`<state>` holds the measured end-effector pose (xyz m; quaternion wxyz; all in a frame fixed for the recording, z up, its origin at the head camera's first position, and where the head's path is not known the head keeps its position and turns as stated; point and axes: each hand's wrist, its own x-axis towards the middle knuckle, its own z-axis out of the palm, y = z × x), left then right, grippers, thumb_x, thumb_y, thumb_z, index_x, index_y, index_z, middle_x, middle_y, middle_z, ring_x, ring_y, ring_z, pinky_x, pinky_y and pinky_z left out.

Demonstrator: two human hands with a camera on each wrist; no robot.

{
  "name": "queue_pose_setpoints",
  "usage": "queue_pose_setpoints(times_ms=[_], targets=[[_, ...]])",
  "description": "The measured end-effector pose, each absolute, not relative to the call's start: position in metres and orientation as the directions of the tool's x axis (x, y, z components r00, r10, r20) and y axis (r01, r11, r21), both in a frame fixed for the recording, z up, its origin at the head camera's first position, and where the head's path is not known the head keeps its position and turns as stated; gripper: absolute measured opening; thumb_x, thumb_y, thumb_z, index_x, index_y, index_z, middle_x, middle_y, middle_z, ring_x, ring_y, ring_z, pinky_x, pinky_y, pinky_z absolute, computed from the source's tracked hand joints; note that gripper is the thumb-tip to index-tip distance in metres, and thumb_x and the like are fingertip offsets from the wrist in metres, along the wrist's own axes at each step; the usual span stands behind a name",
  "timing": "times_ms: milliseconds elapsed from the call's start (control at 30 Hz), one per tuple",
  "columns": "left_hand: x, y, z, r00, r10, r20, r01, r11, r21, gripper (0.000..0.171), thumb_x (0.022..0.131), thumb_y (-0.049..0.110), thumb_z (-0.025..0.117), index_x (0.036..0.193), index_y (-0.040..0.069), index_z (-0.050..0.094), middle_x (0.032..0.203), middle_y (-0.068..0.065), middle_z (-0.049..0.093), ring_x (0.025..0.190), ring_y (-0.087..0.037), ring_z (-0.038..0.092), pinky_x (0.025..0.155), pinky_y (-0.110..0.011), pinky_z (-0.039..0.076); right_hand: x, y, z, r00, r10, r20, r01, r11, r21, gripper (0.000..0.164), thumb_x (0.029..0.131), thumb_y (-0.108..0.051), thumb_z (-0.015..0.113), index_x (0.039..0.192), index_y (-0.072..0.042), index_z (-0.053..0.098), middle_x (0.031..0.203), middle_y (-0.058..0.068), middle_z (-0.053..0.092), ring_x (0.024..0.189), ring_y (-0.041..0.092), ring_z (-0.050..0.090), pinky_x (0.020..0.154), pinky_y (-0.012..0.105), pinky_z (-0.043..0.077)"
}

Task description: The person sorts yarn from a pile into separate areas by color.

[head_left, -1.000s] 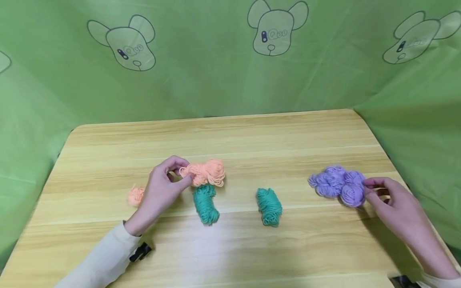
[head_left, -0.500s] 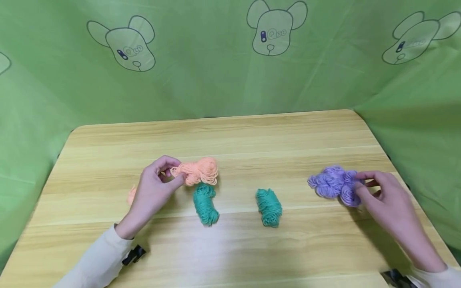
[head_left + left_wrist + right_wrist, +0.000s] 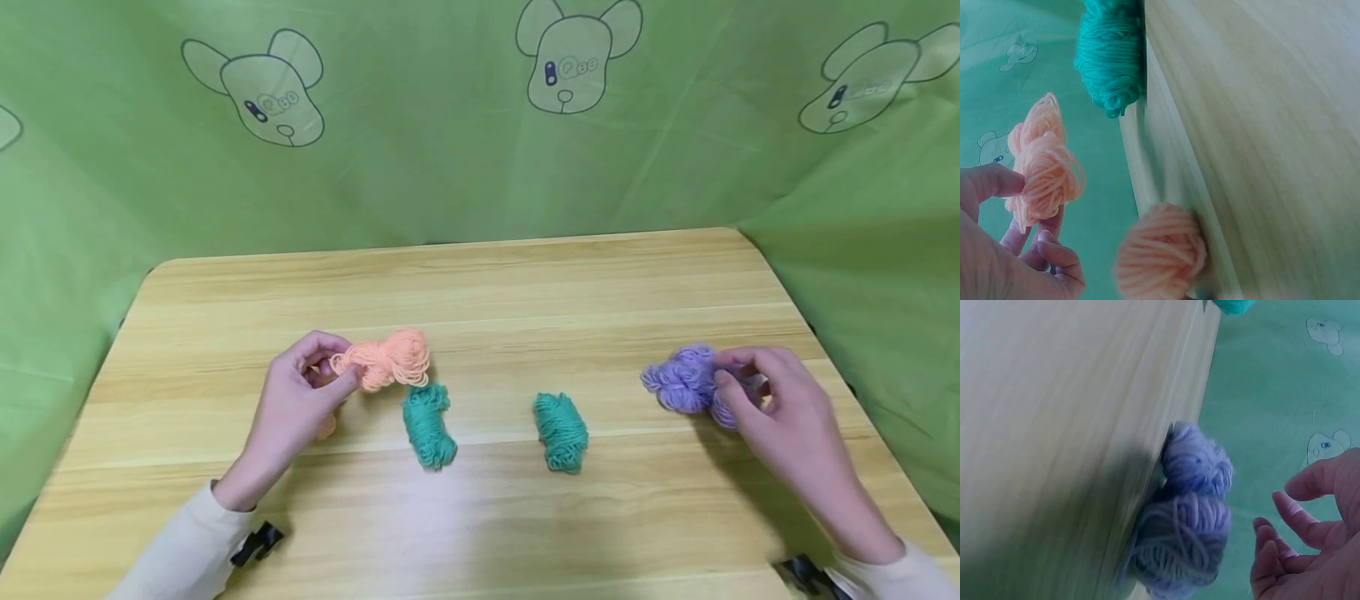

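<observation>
My left hand [image 3: 292, 408] pinches a peach skein of yarn [image 3: 384, 360] by its near end, held above the table in the left wrist view too. Another peach ball of yarn [image 3: 1160, 253] lies on the table below, mostly hidden by the hand in the head view. My right hand [image 3: 795, 417] hovers over a cluster of purple yarn [image 3: 681, 382]. In the right wrist view its thumb and fingers are spread apart, and the purple yarn [image 3: 1182, 540] sits on the table beside them, not touched. The hand covers part of that cluster in the head view.
Two teal skeins of yarn stand apart mid-table, one at left [image 3: 428, 427] close to the held peach skein and one at right [image 3: 561, 433]. The wooden table [image 3: 495, 283] is bounded by a green printed curtain [image 3: 435, 167] behind and at the sides.
My left hand has carried the peach skein leftward, away from above the left teal skein. My right hand has shifted left from the purple cluster's right edge to over it.
</observation>
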<state>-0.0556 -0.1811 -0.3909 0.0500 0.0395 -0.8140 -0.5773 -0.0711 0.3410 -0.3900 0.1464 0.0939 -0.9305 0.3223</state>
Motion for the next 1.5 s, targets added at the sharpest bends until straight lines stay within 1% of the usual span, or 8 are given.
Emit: queue_pose_setpoints(times_ms=[200,433,633,800,967,1200,1433,1500], targets=[[-0.053,-0.185,-0.389,-0.992,-0.127,0.018,-0.026,0.333,0.943,0.023,0.095,0.004,0.081,0.115,0.001,0.071,0.091,-0.012,0.063,0.079,-0.02,0.056,0.064,-0.024,0.048,-0.076,0.325,-0.389,-0.937,-0.107,0.333,-0.295,0.753,-0.589,0.021,0.1,-0.002,0.073,0.121,-0.004,0.076,0.108,0.003,0.062,0.088,0.005,0.052,0.069,0.013,0.043],[-0.047,-0.193,-0.385,-0.989,-0.144,0.011,-0.041,0.352,0.935,0.025,0.095,0.006,0.082,0.117,0.001,0.071,0.092,-0.01,0.064,0.079,-0.018,0.056,0.065,-0.023,0.048,-0.08,0.306,-0.39,-0.924,-0.179,0.339,-0.353,0.741,-0.572,0.033,0.098,0.0,0.074,0.13,-0.009,0.076,0.111,0.004,0.066,0.092,0.006,0.053,0.068,0.016,0.044],[-0.043,-0.201,-0.385,-0.986,-0.168,0.016,-0.046,0.358,0.933,0.026,0.095,0.005,0.082,0.118,0.0,0.071,0.094,-0.006,0.066,0.082,-0.017,0.058,0.069,-0.023,0.05,-0.084,0.292,-0.393,-0.883,-0.287,0.373,-0.458,0.706,-0.54,0.036,0.094,0.002,0.079,0.128,-0.01,0.076,0.108,0.004,0.072,0.093,0.012,0.057,0.081,0.025,0.043],[-0.037,-0.206,-0.387,-0.982,-0.189,0.007,-0.063,0.36,0.931,0.027,0.094,0.003,0.081,0.119,-0.001,0.072,0.096,-0.005,0.067,0.086,-0.017,0.059,0.073,-0.023,0.051,-0.081,0.281,-0.393,-0.884,-0.326,0.334,-0.467,0.649,-0.601,0.034,0.096,0.0,0.08,0.126,-0.015,0.077,0.108,-0.002,0.073,0.094,0.01,0.061,0.079,0.021,0.049],[-0.033,-0.212,-0.389,-0.979,-0.202,0.011,-0.066,0.368,0.928,0.026,0.095,0.004,0.082,0.119,0.0,0.073,0.093,-0.003,0.066,0.083,-0.017,0.058,0.068,-0.024,0.05,-0.079,0.273,-0.391,-0.878,-0.373,0.299,-0.474,0.593,-0.651,0.036,0.096,-0.001,0.081,0.126,-0.02,0.077,0.104,-0.009,0.071,0.091,0.011,0.061,0.077,0.023,0.05],[-0.031,-0.225,-0.389,-0.976,-0.219,0.01,-0.08,0.398,0.914,0.027,0.095,0.002,0.082,0.12,0.0,0.073,0.089,-0.002,0.064,0.076,-0.015,0.057,0.059,-0.023,0.049,-0.08,0.262,-0.396,-0.81,-0.485,0.329,-0.57,0.522,-0.635,0.044,0.09,0.0,0.085,0.129,-0.017,0.075,0.12,-0.002,0.076,0.104,0.016,0.066,0.088,0.024,0.049],[-0.024,-0.237,-0.388,-0.967,-0.254,0.015,-0.095,0.413,0.906,0.028,0.095,0.003,0.083,0.121,-0.001,0.074,0.087,0.002,0.065,0.075,-0.014,0.057,0.059,-0.023,0.047,-0.08,0.253,-0.4,-0.763,-0.566,0.313,-0.616,0.489,-0.618,0.043,0.09,-0.006,0.087,0.129,-0.021,0.074,0.121,-0.005,0.074,0.106,0.019,0.065,0.081,0.032,0.055],[-0.022,-0.241,-0.388,-0.964,-0.264,0.022,-0.093,0.417,0.904,0.028,0.094,0.001,0.083,0.121,-0.002,0.074,0.088,0.003,0.066,0.075,-0.013,0.057,0.061,-0.023,0.047,-0.08,0.252,-0.4,-0.758,-0.586,0.288,-0.618,0.502,-0.605,0.044,0.09,-0.011,0.089,0.13,-0.021,0.074,0.124,-0.007,0.073,0.11,0.018,0.065,0.084,0.034,0.056]])
